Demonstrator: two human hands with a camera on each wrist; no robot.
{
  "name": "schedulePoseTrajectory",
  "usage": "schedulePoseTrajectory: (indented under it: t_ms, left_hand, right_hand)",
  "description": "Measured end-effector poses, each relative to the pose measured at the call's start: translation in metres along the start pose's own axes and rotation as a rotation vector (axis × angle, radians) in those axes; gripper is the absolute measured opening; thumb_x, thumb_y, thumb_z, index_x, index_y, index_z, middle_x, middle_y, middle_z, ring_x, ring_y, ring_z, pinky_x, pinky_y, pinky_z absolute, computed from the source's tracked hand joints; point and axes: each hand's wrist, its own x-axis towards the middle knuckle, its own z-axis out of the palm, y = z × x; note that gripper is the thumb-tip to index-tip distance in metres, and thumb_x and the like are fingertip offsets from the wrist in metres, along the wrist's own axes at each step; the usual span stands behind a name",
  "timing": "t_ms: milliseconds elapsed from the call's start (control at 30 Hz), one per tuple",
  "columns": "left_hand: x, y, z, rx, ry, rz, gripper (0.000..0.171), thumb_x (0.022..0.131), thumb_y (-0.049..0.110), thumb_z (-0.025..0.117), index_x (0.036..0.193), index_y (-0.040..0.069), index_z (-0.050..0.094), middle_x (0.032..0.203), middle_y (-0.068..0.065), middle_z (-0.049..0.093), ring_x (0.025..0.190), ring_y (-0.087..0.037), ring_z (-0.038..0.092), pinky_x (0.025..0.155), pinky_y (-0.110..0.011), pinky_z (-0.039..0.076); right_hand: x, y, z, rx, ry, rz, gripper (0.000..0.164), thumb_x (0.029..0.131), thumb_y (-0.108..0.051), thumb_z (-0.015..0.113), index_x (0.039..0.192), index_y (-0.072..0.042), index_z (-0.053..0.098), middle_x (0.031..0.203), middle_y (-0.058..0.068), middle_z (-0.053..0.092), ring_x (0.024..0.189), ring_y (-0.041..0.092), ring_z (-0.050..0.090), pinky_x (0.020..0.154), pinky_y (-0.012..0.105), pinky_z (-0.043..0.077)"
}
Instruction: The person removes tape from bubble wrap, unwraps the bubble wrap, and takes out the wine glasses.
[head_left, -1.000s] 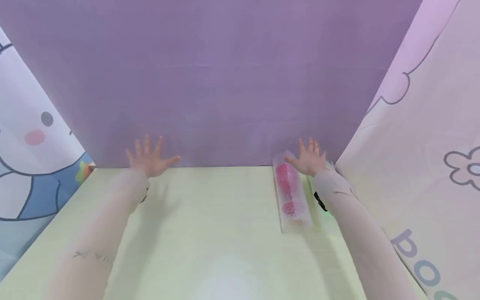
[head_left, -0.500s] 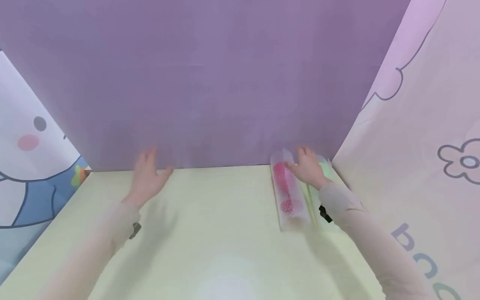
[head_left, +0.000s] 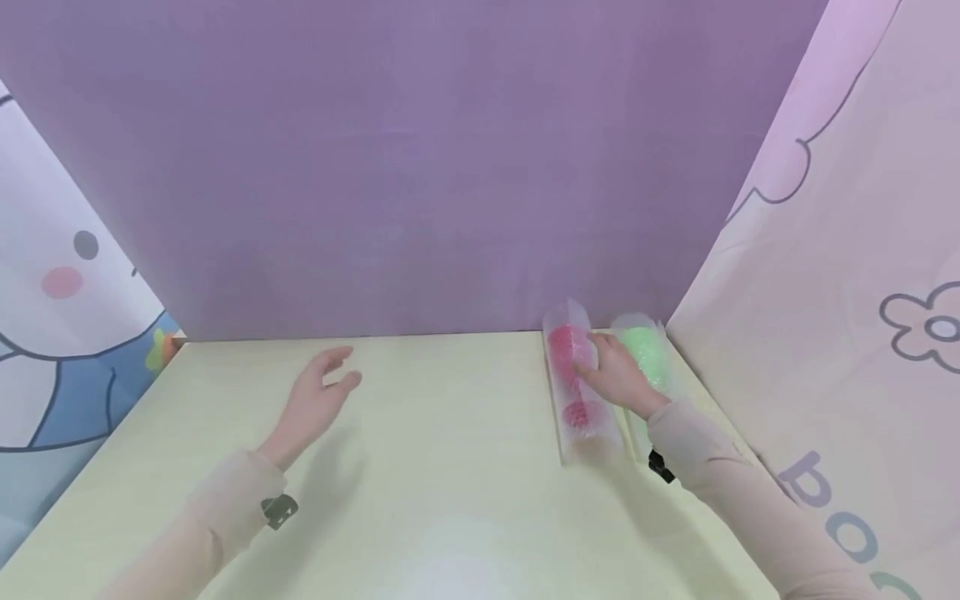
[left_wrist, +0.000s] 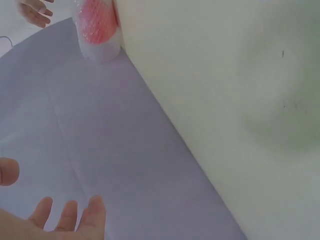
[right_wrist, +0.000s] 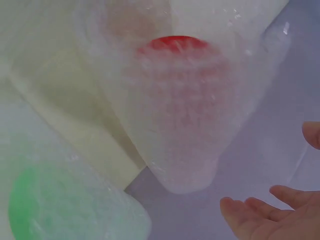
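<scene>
A red thing rolled in clear bubble wrap lies lengthwise on the tabletop at the right, its far end by the purple backdrop. The same red bundle shows at the top of the left wrist view. My right hand is over its right side, fingers relaxed; the right wrist view has the fingers beside the wrapped red thing, holding nothing. Just right of it lies a similar green bundle, partly behind the right hand. My left hand hovers over the left of the table, fingers loosely bent, nothing in it.
The pale yellow table ends at an upright purple backdrop. A cartoon-printed cloth borders it on the left, and a pale flower-printed sheet rises along the right edge.
Both hands have come down from raised, spread fingers in front of the backdrop. The left hand drew back toward me; the right lowered to the red bundle, uncovering more of the green one.
</scene>
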Motion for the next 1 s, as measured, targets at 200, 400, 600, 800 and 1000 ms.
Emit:
schedulePoseTrajectory:
  t_ms: [200, 400, 600, 800, 1000]
  left_hand:
    - [-0.001, -0.006, 0.012, -0.067, -0.055, 0.003, 0.050, 0.095, 0.026, 0.047, 0.138, 0.004, 0.034, 0.142, -0.016, 0.037, 0.132, -0.034, 0.032, 0.105, -0.048, 0.034]
    - [0.000, -0.007, 0.020, -0.106, -0.069, -0.003, 0.045, 0.095, 0.025, 0.048, 0.134, 0.005, 0.040, 0.139, -0.015, 0.042, 0.129, -0.032, 0.036, 0.104, -0.050, 0.035]
    - [0.001, -0.011, 0.029, -0.112, -0.103, -0.030, 0.042, 0.095, 0.024, 0.047, 0.132, 0.005, 0.043, 0.135, -0.015, 0.046, 0.125, -0.031, 0.042, 0.104, -0.049, 0.035]
    - [0.002, -0.018, 0.037, -0.123, -0.122, -0.056, 0.040, 0.095, 0.022, 0.048, 0.131, 0.005, 0.045, 0.133, -0.017, 0.049, 0.122, -0.032, 0.046, 0.103, -0.049, 0.036]
    - [0.003, -0.028, 0.051, -0.167, -0.160, -0.073, 0.041, 0.094, 0.022, 0.049, 0.131, 0.004, 0.045, 0.132, -0.016, 0.050, 0.121, -0.031, 0.047, 0.104, -0.048, 0.036]
  right_hand:
    - [-0.003, 0.003, 0.011, -0.004, -0.039, 0.019, 0.059, 0.088, -0.019, 0.054, 0.134, 0.012, 0.034, 0.134, 0.031, 0.039, 0.126, 0.045, 0.033, 0.106, 0.055, 0.029]
    - [0.002, 0.008, 0.019, -0.004, -0.066, 0.067, 0.061, 0.089, -0.022, 0.055, 0.136, 0.010, 0.032, 0.135, 0.032, 0.038, 0.126, 0.045, 0.034, 0.105, 0.055, 0.030]
    - [0.011, 0.017, 0.026, -0.034, -0.061, 0.088, 0.056, 0.088, -0.021, 0.054, 0.132, 0.010, 0.037, 0.128, 0.031, 0.044, 0.117, 0.044, 0.043, 0.101, 0.054, 0.037]
    - [0.024, 0.024, 0.032, -0.031, -0.070, 0.143, 0.058, 0.089, -0.028, 0.052, 0.133, 0.007, 0.036, 0.126, 0.026, 0.048, 0.113, 0.041, 0.048, 0.100, 0.052, 0.039]
    - [0.031, 0.030, 0.035, -0.045, -0.085, 0.203, 0.057, 0.090, -0.029, 0.051, 0.130, 0.008, 0.038, 0.122, 0.027, 0.049, 0.112, 0.040, 0.048, 0.101, 0.051, 0.037]
